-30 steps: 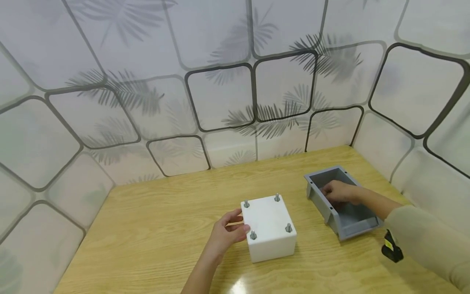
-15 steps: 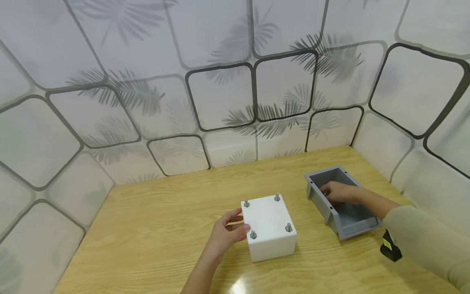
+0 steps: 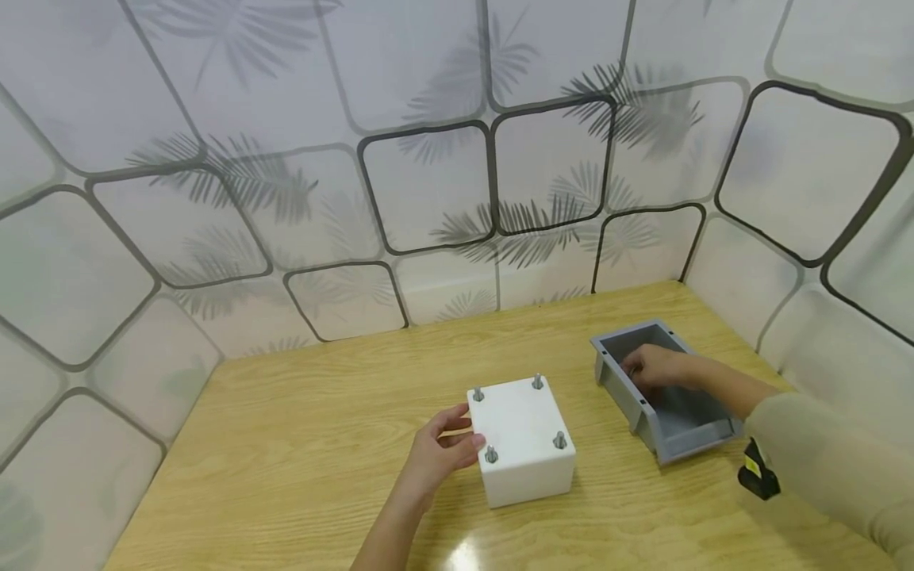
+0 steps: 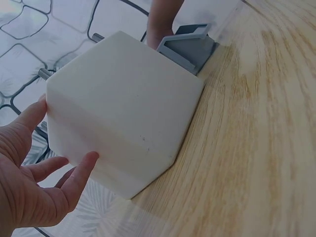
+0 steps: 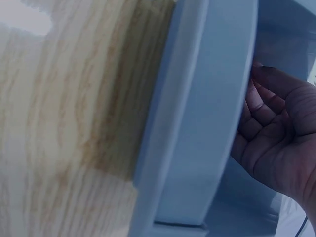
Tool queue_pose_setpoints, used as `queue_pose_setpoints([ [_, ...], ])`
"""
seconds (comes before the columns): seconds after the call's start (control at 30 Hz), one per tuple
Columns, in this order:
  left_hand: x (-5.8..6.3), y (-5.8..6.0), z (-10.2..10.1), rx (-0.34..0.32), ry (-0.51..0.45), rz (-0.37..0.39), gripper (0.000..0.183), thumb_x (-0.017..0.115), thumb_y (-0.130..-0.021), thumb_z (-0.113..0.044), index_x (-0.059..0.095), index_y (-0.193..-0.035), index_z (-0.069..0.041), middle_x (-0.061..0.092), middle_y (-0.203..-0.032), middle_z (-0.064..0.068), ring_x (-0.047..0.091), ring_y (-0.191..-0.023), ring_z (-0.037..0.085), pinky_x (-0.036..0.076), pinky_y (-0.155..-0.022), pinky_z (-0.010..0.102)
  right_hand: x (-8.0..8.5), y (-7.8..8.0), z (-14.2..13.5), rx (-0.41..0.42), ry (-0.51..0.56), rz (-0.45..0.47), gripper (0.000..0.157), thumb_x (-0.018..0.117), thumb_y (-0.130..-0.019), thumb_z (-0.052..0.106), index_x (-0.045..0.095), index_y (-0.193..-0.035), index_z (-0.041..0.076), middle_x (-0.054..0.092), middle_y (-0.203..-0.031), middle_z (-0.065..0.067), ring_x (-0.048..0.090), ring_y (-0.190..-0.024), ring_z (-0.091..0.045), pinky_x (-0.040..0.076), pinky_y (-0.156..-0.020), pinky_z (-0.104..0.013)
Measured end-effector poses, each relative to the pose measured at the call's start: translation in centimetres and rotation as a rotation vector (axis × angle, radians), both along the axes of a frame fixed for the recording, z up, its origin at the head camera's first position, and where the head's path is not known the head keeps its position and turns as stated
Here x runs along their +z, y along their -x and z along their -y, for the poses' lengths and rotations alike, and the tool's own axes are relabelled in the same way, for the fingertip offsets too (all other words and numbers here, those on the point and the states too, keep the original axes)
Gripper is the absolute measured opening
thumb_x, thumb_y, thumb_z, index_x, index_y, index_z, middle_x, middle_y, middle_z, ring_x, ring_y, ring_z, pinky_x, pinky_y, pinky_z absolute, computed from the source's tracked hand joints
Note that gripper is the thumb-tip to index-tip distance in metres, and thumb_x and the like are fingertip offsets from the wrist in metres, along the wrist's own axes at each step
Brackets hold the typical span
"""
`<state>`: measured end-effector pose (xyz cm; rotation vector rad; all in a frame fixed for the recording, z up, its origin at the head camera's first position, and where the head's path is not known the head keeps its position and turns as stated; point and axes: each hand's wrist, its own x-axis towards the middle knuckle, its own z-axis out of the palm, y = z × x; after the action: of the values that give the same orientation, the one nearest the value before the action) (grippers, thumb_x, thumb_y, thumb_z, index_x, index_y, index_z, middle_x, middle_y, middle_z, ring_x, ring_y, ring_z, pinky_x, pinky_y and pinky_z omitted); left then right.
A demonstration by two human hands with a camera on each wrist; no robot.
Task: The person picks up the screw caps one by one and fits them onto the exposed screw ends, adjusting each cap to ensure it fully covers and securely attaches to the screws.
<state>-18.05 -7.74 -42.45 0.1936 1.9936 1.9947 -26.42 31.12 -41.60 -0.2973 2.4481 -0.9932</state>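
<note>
A white block (image 3: 520, 420) stands on the table, with a threaded metal bolt sticking up near each top corner. My left hand (image 3: 443, 450) holds its left side, thumb at the top edge and fingers along the side face. In the left wrist view the fingertips (image 4: 92, 157) touch the block's side. To the right, my right hand (image 3: 660, 371) reaches down into a grey plastic bin (image 3: 635, 412). In the right wrist view its fingers are bent and the thumb lies near the index finger. The bin's wall partly hides the fingertips, and whether they pinch something small is unclear.
The wood-grain table (image 3: 321, 444) runs back to patterned walls (image 3: 443, 190) behind and at both sides. A black object with a yellow label (image 3: 758, 473) is by the right sleeve (image 3: 821, 460). The bin stands between the block and the right wall.
My right hand has risen very slightly inside the bin. The left hand and the white block keep their place; the whole view has shifted a little.
</note>
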Motion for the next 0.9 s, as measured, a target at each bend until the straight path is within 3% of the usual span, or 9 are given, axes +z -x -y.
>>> queue_pose_setpoints([
  [0.33, 0.0, -0.1, 0.0, 0.001, 0.007, 0.000, 0.069, 0.074, -0.083, -0.021, 0.042, -0.140, -0.001, 0.047, -0.125, 0.020, 0.057, -0.099, 0.019, 0.057, -0.084, 0.035, 1.2, 0.3, -0.4, -0.008, 0.035, 0.018, 0.011, 0.056, -0.079, 0.001, 0.065, -0.086, -0.001, 0.063, -0.063, -0.003, 0.060, -0.056, -0.012, 0.052, -0.051, -0.025],
  [0.9, -0.1, 0.1, 0.0, -0.002, -0.019, 0.018, 0.068, 0.074, -0.083, -0.021, 0.041, -0.140, -0.001, 0.045, -0.127, 0.021, 0.056, -0.100, 0.020, 0.057, -0.084, 0.035, 2.7, 0.1, -0.7, -0.106, 0.099, 0.129, 0.014, 0.060, -0.086, 0.006, 0.064, -0.096, -0.003, 0.067, -0.072, -0.005, 0.064, -0.062, -0.013, 0.057, -0.058, -0.028],
])
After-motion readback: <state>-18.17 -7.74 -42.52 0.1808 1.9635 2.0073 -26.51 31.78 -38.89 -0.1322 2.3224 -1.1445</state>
